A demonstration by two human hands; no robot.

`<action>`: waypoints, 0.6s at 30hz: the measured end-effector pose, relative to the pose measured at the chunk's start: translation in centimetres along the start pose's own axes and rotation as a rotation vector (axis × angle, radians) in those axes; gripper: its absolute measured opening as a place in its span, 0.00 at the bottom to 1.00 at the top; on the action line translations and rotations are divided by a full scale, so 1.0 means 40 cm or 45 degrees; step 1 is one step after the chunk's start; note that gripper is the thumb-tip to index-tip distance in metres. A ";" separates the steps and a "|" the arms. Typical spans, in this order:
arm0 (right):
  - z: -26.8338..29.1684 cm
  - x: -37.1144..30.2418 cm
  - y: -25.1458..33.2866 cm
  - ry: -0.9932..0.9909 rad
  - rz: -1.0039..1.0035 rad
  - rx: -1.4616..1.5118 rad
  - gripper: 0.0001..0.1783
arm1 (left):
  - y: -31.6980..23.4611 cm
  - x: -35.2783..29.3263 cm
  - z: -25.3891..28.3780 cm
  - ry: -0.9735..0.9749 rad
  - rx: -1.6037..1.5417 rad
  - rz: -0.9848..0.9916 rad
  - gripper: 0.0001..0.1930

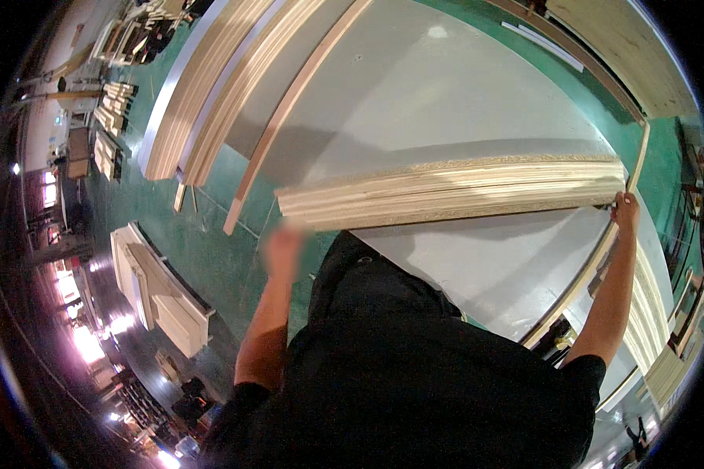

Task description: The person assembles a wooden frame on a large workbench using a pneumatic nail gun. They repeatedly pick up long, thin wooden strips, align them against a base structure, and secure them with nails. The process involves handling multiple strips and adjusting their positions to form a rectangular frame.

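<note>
A long bundle of pale wooden strips (454, 190) lies crosswise in front of me, over a large light grey panel. My right hand (626, 211) is at the bundle's right end, its fingers curled around the end of the strips. My left hand (284, 246) is just below the bundle's left end. It is blurred, so its fingers and any contact with the wood cannot be made out.
The grey panel (477, 86) spreads ahead. A single reddish batten (289, 102) and tall stacks of strips (203, 86) lie to the left. Pale boards (160, 289) rest on the green floor (203, 250) at lower left. More strips (651, 313) stand at right.
</note>
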State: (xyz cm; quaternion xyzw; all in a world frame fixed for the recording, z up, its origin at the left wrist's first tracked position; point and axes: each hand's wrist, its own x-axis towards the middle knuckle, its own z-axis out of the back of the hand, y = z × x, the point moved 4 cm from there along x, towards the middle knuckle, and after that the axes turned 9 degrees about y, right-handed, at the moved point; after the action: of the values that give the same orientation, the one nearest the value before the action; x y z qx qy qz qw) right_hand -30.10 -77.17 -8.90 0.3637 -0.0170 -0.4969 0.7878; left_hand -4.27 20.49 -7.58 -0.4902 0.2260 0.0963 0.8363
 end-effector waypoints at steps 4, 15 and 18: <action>0.021 -0.069 -0.063 0.081 -0.094 0.046 0.16 | -0.126 0.063 0.010 0.092 0.049 -0.009 0.13; -0.005 -0.099 -0.168 0.008 -0.202 0.484 0.23 | -0.257 0.177 0.004 0.046 -0.018 0.076 0.14; -0.011 -0.129 -0.101 -0.008 -0.171 0.462 0.22 | -0.339 0.135 -0.004 -0.063 0.121 0.180 0.14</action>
State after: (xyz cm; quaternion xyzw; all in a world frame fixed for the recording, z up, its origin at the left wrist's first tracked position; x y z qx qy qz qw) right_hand -35.65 -73.80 -9.87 0.4983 -0.0846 -0.5382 0.6744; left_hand 5.63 13.23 0.33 -0.4303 0.2436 0.1562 0.8550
